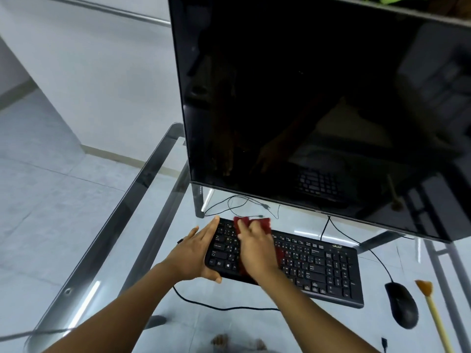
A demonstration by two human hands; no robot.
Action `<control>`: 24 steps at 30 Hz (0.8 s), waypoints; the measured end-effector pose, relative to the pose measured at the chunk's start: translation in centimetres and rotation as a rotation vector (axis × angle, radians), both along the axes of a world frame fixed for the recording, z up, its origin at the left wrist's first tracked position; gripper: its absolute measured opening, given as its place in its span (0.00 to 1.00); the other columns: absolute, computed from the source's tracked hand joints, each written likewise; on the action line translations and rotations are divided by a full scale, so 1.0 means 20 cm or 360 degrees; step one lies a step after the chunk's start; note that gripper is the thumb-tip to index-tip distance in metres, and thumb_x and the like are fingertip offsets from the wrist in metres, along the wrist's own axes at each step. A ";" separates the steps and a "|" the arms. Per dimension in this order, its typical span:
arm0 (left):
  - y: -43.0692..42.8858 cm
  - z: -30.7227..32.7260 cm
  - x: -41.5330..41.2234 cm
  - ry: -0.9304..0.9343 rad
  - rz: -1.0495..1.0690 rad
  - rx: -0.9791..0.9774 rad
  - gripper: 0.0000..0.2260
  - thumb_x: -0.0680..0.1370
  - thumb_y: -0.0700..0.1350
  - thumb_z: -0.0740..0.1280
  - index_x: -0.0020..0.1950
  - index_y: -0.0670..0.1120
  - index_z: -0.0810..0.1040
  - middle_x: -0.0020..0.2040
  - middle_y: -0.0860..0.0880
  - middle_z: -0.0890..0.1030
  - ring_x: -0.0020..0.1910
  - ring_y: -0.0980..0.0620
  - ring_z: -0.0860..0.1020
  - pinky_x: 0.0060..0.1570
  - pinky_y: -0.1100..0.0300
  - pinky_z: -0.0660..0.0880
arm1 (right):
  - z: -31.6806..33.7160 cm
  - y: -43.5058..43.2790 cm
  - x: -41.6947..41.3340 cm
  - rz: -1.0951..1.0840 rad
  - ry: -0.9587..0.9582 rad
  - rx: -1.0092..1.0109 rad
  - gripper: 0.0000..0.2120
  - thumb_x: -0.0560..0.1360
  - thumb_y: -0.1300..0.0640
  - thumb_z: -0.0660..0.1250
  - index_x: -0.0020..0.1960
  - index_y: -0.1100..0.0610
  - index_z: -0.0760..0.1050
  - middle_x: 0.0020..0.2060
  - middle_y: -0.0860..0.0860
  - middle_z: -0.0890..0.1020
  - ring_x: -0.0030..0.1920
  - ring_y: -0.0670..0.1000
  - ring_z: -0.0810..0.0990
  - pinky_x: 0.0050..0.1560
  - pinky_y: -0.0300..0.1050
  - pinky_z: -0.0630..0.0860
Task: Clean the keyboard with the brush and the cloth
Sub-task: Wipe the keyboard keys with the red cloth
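The right hand (257, 250) lies palm down on a dark red cloth (251, 224), fingers spread flat and pressing it onto the left part of the keyboard (318, 266); the cloth shows beyond the fingertips at the keyboard's far edge and again as a strip under the palm. The hand is blurred, so how tightly it holds the cloth cannot be told. The left hand (196, 253) is open around the keyboard's left end, fingers stretched along the short side toward the far corner and the thumb hooked at the near left corner, touching the casing. The black keyboard lies at a slant on the glass worktop (122, 250), its left end farther from the camera than its right, and its cable (219, 305) loops across the glass in front of it. Just right of the keyboard sits a black mouse (401, 305), its wire running back toward the monitor (318, 98). Beside the mouse, at the right edge, lies the brush (430, 309), a pale stick with an orange-brown head pointing away from the camera, apart from both hands. The monitor stands behind the keyboard, its screen dark, with thin cables beneath it on the glass.
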State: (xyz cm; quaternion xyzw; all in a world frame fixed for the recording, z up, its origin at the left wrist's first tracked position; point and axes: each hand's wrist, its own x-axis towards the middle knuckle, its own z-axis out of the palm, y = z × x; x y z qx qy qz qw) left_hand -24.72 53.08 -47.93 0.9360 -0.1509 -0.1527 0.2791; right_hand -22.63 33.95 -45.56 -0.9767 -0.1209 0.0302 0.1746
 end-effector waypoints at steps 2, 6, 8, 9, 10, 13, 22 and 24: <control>0.00 0.00 0.00 -0.0005 -0.0024 0.0010 0.65 0.57 0.72 0.72 0.77 0.50 0.33 0.78 0.53 0.54 0.76 0.58 0.53 0.76 0.54 0.44 | 0.02 0.06 -0.07 0.0462 0.0063 0.0039 0.22 0.79 0.58 0.61 0.72 0.51 0.64 0.56 0.51 0.72 0.55 0.53 0.77 0.54 0.48 0.72; 0.00 0.01 0.01 0.0012 -0.0007 -0.0008 0.65 0.56 0.73 0.71 0.77 0.50 0.34 0.78 0.52 0.56 0.76 0.58 0.54 0.75 0.57 0.42 | -0.01 -0.04 0.05 0.0329 0.0130 0.0173 0.19 0.80 0.56 0.56 0.69 0.44 0.69 0.54 0.51 0.73 0.53 0.54 0.73 0.51 0.46 0.70; -0.01 0.01 0.01 0.0012 -0.0004 -0.0008 0.66 0.55 0.76 0.69 0.77 0.51 0.33 0.78 0.52 0.56 0.76 0.58 0.54 0.75 0.57 0.42 | 0.00 -0.03 0.09 -0.0036 0.0158 0.0140 0.22 0.78 0.60 0.57 0.69 0.45 0.68 0.58 0.52 0.72 0.56 0.56 0.72 0.54 0.48 0.70; -0.01 0.01 0.01 0.0008 -0.0001 -0.0009 0.66 0.55 0.76 0.69 0.77 0.51 0.33 0.78 0.52 0.55 0.76 0.58 0.54 0.75 0.57 0.42 | 0.01 0.02 0.06 0.0014 0.0138 0.0066 0.23 0.77 0.61 0.58 0.70 0.46 0.66 0.58 0.52 0.72 0.57 0.56 0.72 0.55 0.49 0.71; 0.00 0.01 0.01 0.0007 0.0002 -0.0013 0.66 0.55 0.75 0.70 0.77 0.51 0.33 0.78 0.53 0.55 0.76 0.58 0.54 0.75 0.57 0.42 | 0.02 0.07 0.00 0.0172 0.0143 0.0047 0.22 0.77 0.60 0.60 0.70 0.47 0.66 0.57 0.51 0.72 0.56 0.56 0.73 0.55 0.50 0.71; 0.00 0.00 0.00 0.0005 -0.0019 -0.0011 0.65 0.57 0.71 0.73 0.77 0.51 0.32 0.78 0.53 0.54 0.76 0.59 0.53 0.75 0.57 0.43 | 0.03 0.06 -0.09 0.0692 0.0192 0.0111 0.15 0.78 0.55 0.62 0.62 0.44 0.68 0.49 0.50 0.74 0.52 0.52 0.77 0.50 0.48 0.70; 0.01 -0.01 0.01 -0.0045 -0.0024 0.0010 0.65 0.57 0.73 0.71 0.77 0.50 0.33 0.79 0.52 0.53 0.76 0.58 0.53 0.76 0.55 0.45 | 0.00 -0.01 -0.16 0.0565 0.0278 0.0108 0.22 0.78 0.59 0.63 0.66 0.40 0.65 0.52 0.49 0.75 0.50 0.54 0.73 0.54 0.51 0.72; 0.01 -0.02 0.01 -0.0061 -0.0048 0.0019 0.65 0.57 0.74 0.71 0.77 0.50 0.32 0.79 0.52 0.52 0.76 0.58 0.52 0.76 0.55 0.45 | -0.01 0.01 -0.22 0.0645 0.0336 0.0199 0.15 0.80 0.54 0.60 0.63 0.40 0.67 0.48 0.49 0.75 0.49 0.52 0.74 0.56 0.51 0.70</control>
